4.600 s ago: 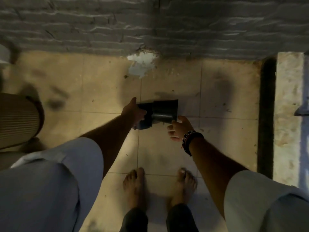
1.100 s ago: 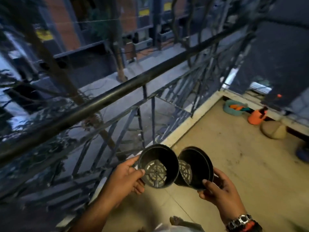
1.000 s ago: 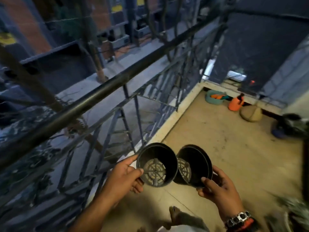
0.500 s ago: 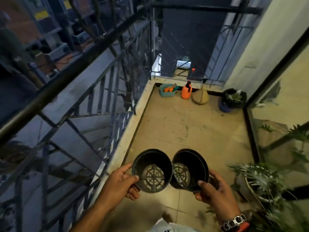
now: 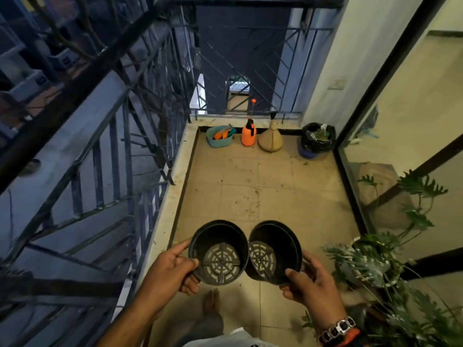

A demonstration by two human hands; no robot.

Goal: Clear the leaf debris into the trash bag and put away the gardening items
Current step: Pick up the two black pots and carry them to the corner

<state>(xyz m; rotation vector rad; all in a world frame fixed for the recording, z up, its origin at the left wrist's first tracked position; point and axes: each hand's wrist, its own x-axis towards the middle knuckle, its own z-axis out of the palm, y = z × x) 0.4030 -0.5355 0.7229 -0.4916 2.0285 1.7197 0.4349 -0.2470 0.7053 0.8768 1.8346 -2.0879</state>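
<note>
Gripping one black pot point(image 5: 218, 251) by its rim in the left hand point(image 5: 168, 272), a second pot point(image 5: 275, 252) in the right hand point(image 5: 310, 284) (rims touching), above the tiled floor point(image 5: 263, 191).

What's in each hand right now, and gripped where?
Left hand holds the left black pot by its rim; right hand holds the right black pot by its rim, thumb inside.

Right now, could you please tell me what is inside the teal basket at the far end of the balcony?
The teal basket holds orange items, likely garden tools. Whatever lies beneath them is hidden by its wall.
</note>
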